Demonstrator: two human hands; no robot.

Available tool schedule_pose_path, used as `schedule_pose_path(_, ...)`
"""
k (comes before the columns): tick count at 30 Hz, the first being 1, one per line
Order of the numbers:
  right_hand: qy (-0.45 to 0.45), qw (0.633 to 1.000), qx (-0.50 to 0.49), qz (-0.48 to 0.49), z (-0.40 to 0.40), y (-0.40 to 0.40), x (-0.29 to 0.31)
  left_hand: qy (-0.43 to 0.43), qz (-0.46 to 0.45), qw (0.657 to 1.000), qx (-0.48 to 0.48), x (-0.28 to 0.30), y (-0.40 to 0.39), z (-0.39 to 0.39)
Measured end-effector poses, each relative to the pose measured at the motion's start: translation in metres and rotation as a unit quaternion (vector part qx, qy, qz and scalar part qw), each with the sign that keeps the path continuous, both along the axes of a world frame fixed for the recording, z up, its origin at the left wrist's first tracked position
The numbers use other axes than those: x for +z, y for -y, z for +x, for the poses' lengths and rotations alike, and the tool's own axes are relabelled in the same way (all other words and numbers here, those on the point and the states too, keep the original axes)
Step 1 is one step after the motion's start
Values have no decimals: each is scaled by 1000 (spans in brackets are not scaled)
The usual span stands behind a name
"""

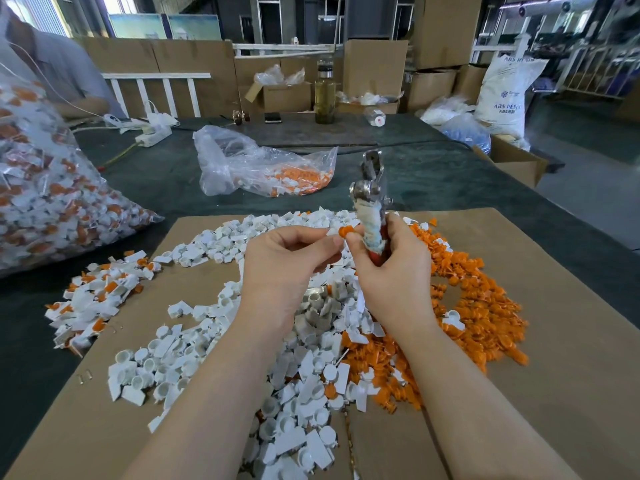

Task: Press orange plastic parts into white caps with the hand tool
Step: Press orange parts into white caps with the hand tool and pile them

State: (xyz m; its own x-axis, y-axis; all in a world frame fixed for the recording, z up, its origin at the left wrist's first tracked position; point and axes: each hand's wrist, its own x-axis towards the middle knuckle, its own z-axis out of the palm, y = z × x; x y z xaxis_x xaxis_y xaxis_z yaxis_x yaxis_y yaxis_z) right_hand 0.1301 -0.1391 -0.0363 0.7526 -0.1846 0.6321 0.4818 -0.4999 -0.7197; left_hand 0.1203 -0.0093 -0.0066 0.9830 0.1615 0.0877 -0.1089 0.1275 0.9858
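- The left hand (291, 261) is raised above the piles, its thumb and fingertips pinching a white cap (333, 231) with an orange part (345, 231) sitting at its end.
- The right hand (391, 268) curls around the hand tool (370, 202), which stands upright with its metal head above the fist; the right thumb tip touches the orange part.
- Most of the white cap is hidden behind the left fingertips, and the tool's red grip is largely covered by a cloth wrap and the palm.
- Below the hands, loose white caps (194, 348) spread left and centre, and loose orange parts (485, 317) lie to the right, both on a cardboard sheet (571, 341).
- A pile of joined pieces (93, 303) spills over the sheet's left edge.
- 1 large full bag (45, 188) is cut off at the left; 1 smaller bag (256, 168) lies beyond the sheet.
- Bare cardboard shows at the right and lower left.
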Motion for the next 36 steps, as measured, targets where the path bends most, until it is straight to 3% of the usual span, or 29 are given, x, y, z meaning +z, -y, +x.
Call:
schedule_pose_path(8, 5, 999, -16, -32, -1, 0, 0, 32, 46, 998, 36, -3, 4, -1)
schedule_pose_path(20, -96, 992, 58, -51, 0, 2, 6, 28, 96, 991, 92, -9, 3, 3)
schedule_pose_path(27, -206, 964, 165, -23, -1, 27, 17, 18, 49, 994, 95, -10, 0, 7)
schedule_pose_path(36, -299, 919, 231, -113, -6, 36, 22, 48, 23, 994, 91, -10, -8, 11)
